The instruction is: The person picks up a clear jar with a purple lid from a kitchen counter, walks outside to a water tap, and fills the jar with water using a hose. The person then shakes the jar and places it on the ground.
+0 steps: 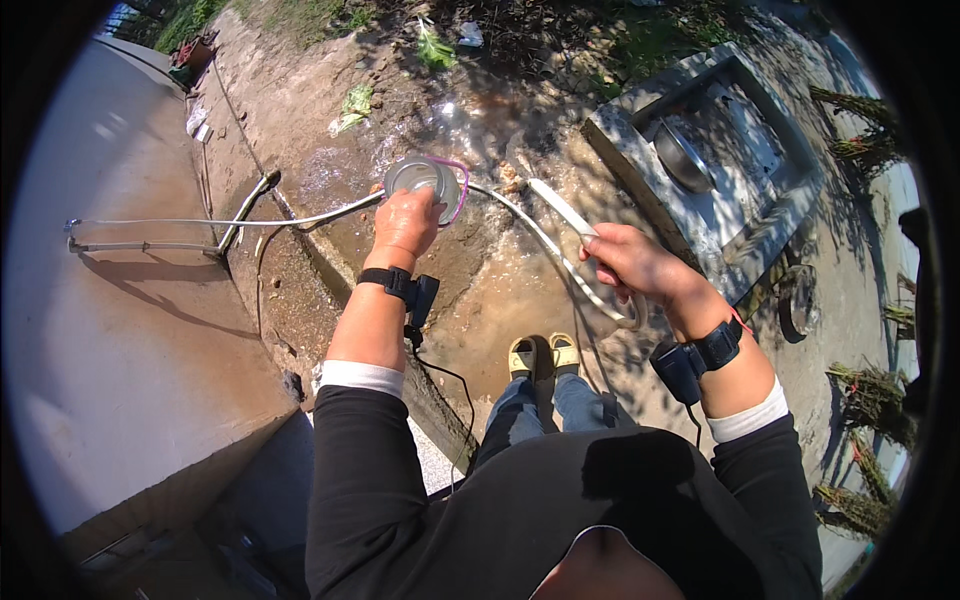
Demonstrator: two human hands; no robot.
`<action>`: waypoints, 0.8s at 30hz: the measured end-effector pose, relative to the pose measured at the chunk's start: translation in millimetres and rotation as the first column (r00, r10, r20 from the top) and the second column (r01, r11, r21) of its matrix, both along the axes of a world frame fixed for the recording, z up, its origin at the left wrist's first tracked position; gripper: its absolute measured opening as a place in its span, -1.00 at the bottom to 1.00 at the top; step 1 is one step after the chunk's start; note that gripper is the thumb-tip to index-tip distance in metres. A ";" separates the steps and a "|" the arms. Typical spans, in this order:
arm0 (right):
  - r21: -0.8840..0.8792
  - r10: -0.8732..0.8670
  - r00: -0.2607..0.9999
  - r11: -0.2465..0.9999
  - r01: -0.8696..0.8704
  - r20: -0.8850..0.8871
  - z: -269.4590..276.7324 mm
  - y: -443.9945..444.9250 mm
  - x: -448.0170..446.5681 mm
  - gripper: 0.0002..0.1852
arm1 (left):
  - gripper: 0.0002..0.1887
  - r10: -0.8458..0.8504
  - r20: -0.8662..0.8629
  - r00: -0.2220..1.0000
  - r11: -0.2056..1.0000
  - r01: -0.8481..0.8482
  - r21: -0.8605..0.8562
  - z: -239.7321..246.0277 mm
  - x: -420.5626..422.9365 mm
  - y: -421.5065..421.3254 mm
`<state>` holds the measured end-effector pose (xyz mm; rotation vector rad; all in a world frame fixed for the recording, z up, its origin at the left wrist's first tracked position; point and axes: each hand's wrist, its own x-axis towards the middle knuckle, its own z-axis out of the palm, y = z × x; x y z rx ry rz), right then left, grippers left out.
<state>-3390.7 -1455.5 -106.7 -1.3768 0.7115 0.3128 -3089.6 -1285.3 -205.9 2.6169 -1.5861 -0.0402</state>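
My left hand [407, 219] grips the near rim of a translucent round container [414, 174] with a pink-purple edge or handle, held tilted over the wet ground. In my right hand [624, 259] is the end part of a white hose [559, 204], its tip pointing up and to the left. The hose loops below that hand and runs back behind the container to a tap on the wall at the left. No stream of water is plain at the hose's tip. Whether anything is inside the container is hard to tell.
A concrete sink [780, 225] with a metal bowl [682, 156] in it stands at the right. A pipe [244, 214] comes off the left wall, near a low concrete curb [322, 262]. Leafy greens [433, 51] lie on the wet ground ahead. Bundles of dried plants [874, 397] are at the far right.
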 end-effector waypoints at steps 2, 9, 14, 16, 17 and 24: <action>0.031 0.157 0.987 0.987 -0.157 0.017 -1.3 24.0 8.1 -0.71 | -0.83 -0.104 0.074 0.992 0.993 0.099 0.059 -4.3 -33.3 55.9; -0.067 0.676 0.736 0.734 -0.676 -0.024 -12.5 134.1 44.1 -0.63 | -0.95 0.046 0.085 0.995 0.975 -0.063 0.213 -14.3 -123.3 214.1; 0.011 0.817 0.571 0.573 -0.819 -0.086 -27.9 217.6 61.6 -0.65 | -0.94 0.218 0.129 0.967 0.961 -0.236 0.146 -28.7 -173.1 298.7; -0.004 0.847 0.519 0.522 -0.853 -0.113 -40.5 251.2 65.9 -0.65 | -0.93 0.283 0.098 0.954 0.943 -0.295 0.152 -39.3 -194.2 327.5; -0.009 0.861 0.493 0.496 -0.868 -0.125 -47.9 269.7 66.9 -0.65 | -0.93 0.305 0.100 0.947 0.933 -0.319 0.168 -45.7 -204.8 342.8; -0.124 0.916 0.316 0.294 -0.948 -0.246 -100.8 397.2 43.5 -0.65 | -0.94 0.466 0.070 0.882 0.862 -0.471 0.188 -97.6 -279.7 444.6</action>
